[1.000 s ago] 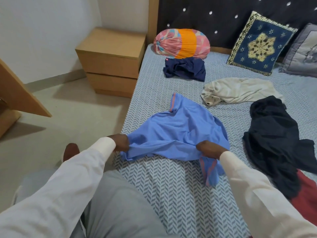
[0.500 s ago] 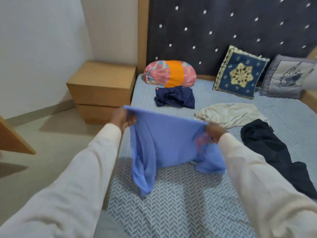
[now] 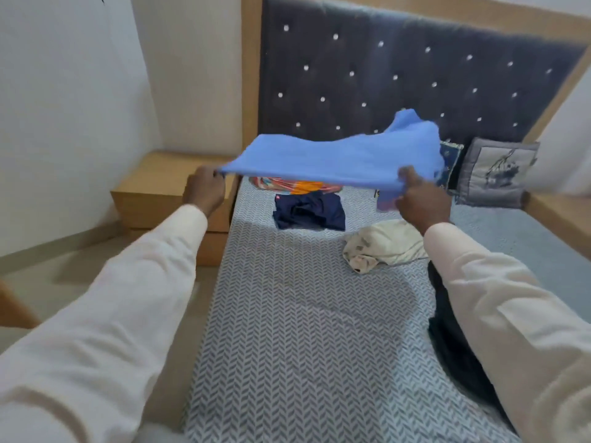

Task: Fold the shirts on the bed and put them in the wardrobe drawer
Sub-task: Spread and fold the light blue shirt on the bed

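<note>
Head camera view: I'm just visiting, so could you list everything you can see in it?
bed: one, grey-blue herringbone sheet, centre
headboard: one, dark with pale studs, far end
bedside cabinet: one, light wood, left of the bed
bundle: one, pink and orange, at the headboard, partly hidden
blue cushion: one, mostly hidden behind the held shirt
grey cushion: one, far right, against the headboard
navy shirt: one, crumpled, in front of the bundle
cream shirt: one, crumpled, right of centre
black garment: one, right side of the bed, partly behind the sleeve
blue shirt: one, held in the air over the bed
sleeves: two, white
left hand: grips the shirt's left edge
right hand: grips its right edge
</note>
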### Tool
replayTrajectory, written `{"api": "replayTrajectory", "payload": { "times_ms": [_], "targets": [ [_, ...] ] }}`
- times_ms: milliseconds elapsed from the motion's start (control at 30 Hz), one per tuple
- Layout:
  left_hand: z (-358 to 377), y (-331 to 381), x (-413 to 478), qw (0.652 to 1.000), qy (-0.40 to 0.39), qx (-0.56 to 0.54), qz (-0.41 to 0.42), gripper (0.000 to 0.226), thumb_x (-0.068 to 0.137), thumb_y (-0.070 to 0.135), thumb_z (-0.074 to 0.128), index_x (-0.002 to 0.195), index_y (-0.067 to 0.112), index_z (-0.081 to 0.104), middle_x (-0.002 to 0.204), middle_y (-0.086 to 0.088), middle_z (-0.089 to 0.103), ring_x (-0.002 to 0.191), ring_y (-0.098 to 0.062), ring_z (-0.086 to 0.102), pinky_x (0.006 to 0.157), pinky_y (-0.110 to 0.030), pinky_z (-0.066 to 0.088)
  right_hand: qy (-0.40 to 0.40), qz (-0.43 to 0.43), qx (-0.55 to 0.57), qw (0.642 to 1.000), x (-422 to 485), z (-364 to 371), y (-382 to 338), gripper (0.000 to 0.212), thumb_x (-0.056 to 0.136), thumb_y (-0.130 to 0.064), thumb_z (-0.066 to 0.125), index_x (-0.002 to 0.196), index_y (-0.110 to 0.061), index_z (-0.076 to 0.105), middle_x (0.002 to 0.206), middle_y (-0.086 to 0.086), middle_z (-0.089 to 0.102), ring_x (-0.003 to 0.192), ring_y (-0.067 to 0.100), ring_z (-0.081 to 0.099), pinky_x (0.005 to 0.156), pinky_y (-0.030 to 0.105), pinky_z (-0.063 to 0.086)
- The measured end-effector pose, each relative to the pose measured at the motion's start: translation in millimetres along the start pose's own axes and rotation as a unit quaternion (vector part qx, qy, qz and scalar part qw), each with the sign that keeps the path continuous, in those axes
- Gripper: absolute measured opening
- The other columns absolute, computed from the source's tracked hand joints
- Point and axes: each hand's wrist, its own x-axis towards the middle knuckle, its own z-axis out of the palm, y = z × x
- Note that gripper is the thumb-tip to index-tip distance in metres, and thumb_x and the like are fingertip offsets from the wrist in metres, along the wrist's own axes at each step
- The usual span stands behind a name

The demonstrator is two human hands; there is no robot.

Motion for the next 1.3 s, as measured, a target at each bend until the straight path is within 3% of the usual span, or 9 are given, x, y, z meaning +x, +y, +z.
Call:
{"api": "replayTrajectory", "payload": {
  "times_ms": [200,367,433,500,567,667,767,1033,1300],
  "targets": [
    [58.1,-76.1,-83.9,0.955,-0.168,0.240,0.038,0.029,0.096,0.019,0.047,0.118,0.020,0.067,0.116,-0.017,0.067,0.104,-0.035,0.063,0.083,-0.037,0.050,-0.230,0.024,-0.123,0.965,-66.1,62.5,27.2,0.051,0.072,-0.010,0.070,0.108,-0.023,0.037,0.081,0.012,0.058,0.090,0.035,0.066,0.072,0.037,0.050],
    [86.8,-141.8,-162.7,0.901,-0.223,0.359,0.099,0.021,0.090,0.020,0.052,0.104,0.017,0.067,0.117,-0.011,0.058,0.109,-0.031,0.059,0.080,-0.036,0.051,-0.281,-0.034,-0.236,0.930,-137.5,122.0,53.2,0.029,0.095,-0.023,0.049,0.123,-0.021,0.053,0.123,0.009,0.052,0.103,0.031,0.064,0.083,0.038,0.049],
    [86.4,-154.7,-184.0,0.880,-0.248,0.373,0.160,0.010,0.076,0.015,0.069,0.085,0.012,0.069,0.108,-0.015,0.057,0.098,-0.035,0.060,0.067,-0.037,0.053,-0.295,-0.052,-0.248,0.921,-162.9,136.4,60.8,0.028,0.095,-0.024,0.050,0.122,-0.022,0.056,0.125,0.007,0.049,0.104,0.030,0.064,0.083,0.037,0.050],
    [83.7,-168.5,-192.6,0.856,-0.271,0.383,0.217,0.024,0.049,0.012,0.083,0.064,0.014,0.064,0.085,-0.012,0.059,0.074,-0.032,0.062,0.046,-0.032,0.050,-0.315,-0.064,-0.256,0.912,-181.5,143.3,67.5,0.030,0.094,-0.026,0.051,0.124,-0.023,0.054,0.123,0.005,0.050,0.103,0.028,0.065,0.082,0.036,0.050],
    [74.9,-177.0,-200.3,0.848,-0.259,0.393,0.244,0.026,0.044,0.012,0.080,0.061,0.018,0.062,0.073,-0.007,0.056,0.062,-0.030,0.061,0.039,-0.029,0.045,-0.342,-0.077,-0.256,0.901,-196.4,144.6,72.4,0.038,0.092,-0.023,0.052,0.130,-0.024,0.047,0.120,0.006,0.051,0.099,0.029,0.065,0.076,0.035,0.049],
    [51.1,-174.5,-218.7,0.855,-0.237,0.397,0.237,0.021,0.071,0.007,0.055,0.088,0.018,0.063,0.089,-0.008,0.059,0.084,-0.031,0.064,0.058,-0.032,0.048,-0.358,-0.130,-0.213,0.900,-217.0,139.1,70.6,0.044,0.092,-0.022,0.053,0.134,-0.030,0.041,0.120,0.006,0.049,0.092,0.032,0.065,0.065,0.034,0.041],
    [31.7,-180.2,-237.1,0.818,-0.266,0.482,0.168,0.029,0.090,0.012,0.043,0.116,0.021,0.052,0.117,-0.005,0.056,0.110,-0.027,0.056,0.078,-0.034,0.043,-0.353,-0.177,-0.165,0.904,-236.1,136.2,62.2,0.041,0.093,-0.019,0.050,0.131,-0.033,0.044,0.117,0.006,0.049,0.075,0.035,0.060,0.059,0.035,0.042],
    [39.6,-165.6,-307.5,0.786,-0.353,0.481,0.160,0.026,0.092,0.016,0.048,0.115,0.017,0.058,0.120,-0.009,0.060,0.111,-0.029,0.059,0.089,-0.034,0.047,-0.310,-0.094,-0.267,0.908,-275.1,113.8,68.0,0.032,0.093,-0.026,0.049,0.123,-0.024,0.058,0.124,0.008,0.053,0.107,0.030,0.063,0.089,0.039,0.050],
    [28.3,-171.3,-360.7,0.751,-0.353,0.535,0.162,0.031,0.094,0.011,0.046,0.123,0.009,0.057,0.124,-0.012,0.060,0.114,-0.030,0.061,0.090,-0.035,0.047,-0.360,-0.098,-0.305,0.876,-329.1,82.3,69.1,0.020,0.093,-0.017,0.055,0.111,-0.025,0.054,0.126,0.003,0.058,0.114,0.022,0.060,0.091,0.033,0.048]
  ]
}}
